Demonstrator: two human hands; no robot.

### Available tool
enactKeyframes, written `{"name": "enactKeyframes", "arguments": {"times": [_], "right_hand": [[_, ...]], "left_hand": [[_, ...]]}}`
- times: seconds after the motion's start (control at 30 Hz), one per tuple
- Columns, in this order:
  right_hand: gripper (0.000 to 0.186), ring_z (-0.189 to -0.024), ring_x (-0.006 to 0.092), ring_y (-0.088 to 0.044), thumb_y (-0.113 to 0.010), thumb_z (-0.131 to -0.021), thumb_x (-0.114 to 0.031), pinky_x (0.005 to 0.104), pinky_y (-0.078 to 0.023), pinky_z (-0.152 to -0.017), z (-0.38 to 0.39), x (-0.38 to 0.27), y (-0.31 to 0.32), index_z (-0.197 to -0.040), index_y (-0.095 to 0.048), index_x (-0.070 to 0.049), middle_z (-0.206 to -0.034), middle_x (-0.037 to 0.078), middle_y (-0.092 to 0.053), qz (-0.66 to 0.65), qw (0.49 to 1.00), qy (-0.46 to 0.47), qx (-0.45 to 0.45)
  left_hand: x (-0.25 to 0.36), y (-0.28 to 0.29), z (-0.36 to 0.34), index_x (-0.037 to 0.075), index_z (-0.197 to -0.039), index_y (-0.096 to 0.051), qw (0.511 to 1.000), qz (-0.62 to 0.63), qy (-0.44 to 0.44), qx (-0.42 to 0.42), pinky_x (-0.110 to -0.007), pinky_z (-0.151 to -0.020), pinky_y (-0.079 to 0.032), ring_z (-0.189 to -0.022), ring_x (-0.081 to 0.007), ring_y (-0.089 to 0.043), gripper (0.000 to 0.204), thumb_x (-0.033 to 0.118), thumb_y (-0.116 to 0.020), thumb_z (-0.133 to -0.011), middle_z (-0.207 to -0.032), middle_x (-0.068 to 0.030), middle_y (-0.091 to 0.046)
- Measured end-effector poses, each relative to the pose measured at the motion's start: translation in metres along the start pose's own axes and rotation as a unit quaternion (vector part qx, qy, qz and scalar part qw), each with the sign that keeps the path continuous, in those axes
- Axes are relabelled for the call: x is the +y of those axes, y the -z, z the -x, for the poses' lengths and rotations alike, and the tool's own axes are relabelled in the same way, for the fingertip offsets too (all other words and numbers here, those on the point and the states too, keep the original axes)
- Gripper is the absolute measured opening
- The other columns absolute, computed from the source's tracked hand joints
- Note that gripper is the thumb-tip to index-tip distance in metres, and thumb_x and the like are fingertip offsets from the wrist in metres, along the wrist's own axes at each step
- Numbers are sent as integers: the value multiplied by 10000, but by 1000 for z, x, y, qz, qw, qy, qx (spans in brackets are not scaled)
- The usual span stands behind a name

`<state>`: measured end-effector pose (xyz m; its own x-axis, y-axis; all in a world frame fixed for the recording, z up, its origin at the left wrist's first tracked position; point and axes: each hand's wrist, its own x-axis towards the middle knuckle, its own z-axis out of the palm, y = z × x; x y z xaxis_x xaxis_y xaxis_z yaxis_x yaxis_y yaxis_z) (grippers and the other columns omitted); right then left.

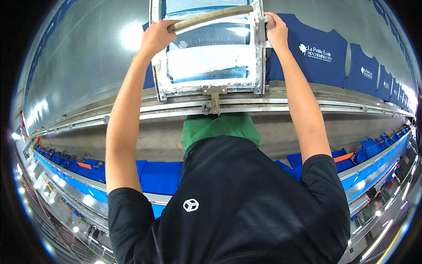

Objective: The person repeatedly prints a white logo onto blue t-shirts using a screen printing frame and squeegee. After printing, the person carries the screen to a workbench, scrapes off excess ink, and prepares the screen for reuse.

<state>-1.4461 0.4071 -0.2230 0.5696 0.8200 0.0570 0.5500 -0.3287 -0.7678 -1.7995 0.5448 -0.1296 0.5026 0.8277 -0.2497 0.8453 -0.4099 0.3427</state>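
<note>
A screen printing frame [258, 66] with a pale metal border lies across the long table in front of me. Across its mesh rests a squeegee [211, 18] with a curved wooden handle. My left hand [158, 38] is closed round the squeegee's left end. White ink [206, 61] forms a broad band on the mesh, nearer to me than the squeegee. My right hand [277, 31] is closed at the frame's right edge, its fingertips against the side; exactly what they pinch is partly hidden. Beneath and beside the frame lies a navy cloth piece [316, 55] bearing a white print.
More printed navy pieces [362, 70] run along the table to the right. A metal rail [154, 113] follows the near edge, with a bracket [215, 99] of the frame over it. Blue cloth [160, 177] lies on a rack behind me. Grey tabletop [92, 57] extends left.
</note>
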Motion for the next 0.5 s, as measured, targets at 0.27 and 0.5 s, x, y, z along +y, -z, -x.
{"name": "enactKeyframes", "arguments": {"times": [0.27, 0.5], "right_hand": [[261, -685, 99, -594, -554, -1035, -249, 264, -483, -644, -10, -10, 20, -1188, -718, -116, -800, 23, -650, -155, 969, -151, -116], [232, -619, 145, -568, -560, -1024, -249, 319, -468, -631, 14, -13, -6, -1120, -719, -110, -689, 61, -616, -68, 993, -72, 59]], "left_hand": [[-4, 1, -42, 269, -1257, -720, 996, -63, -45, -40, -401, -794, -582, -819, -256, -730, 449, 134, -624, -840, -957, -81, -763], [-1, 8, -33, 265, -1250, -725, 997, -43, -44, -40, -400, -779, -583, -804, -266, -727, 462, 112, -604, -831, -921, -85, -760]]}}
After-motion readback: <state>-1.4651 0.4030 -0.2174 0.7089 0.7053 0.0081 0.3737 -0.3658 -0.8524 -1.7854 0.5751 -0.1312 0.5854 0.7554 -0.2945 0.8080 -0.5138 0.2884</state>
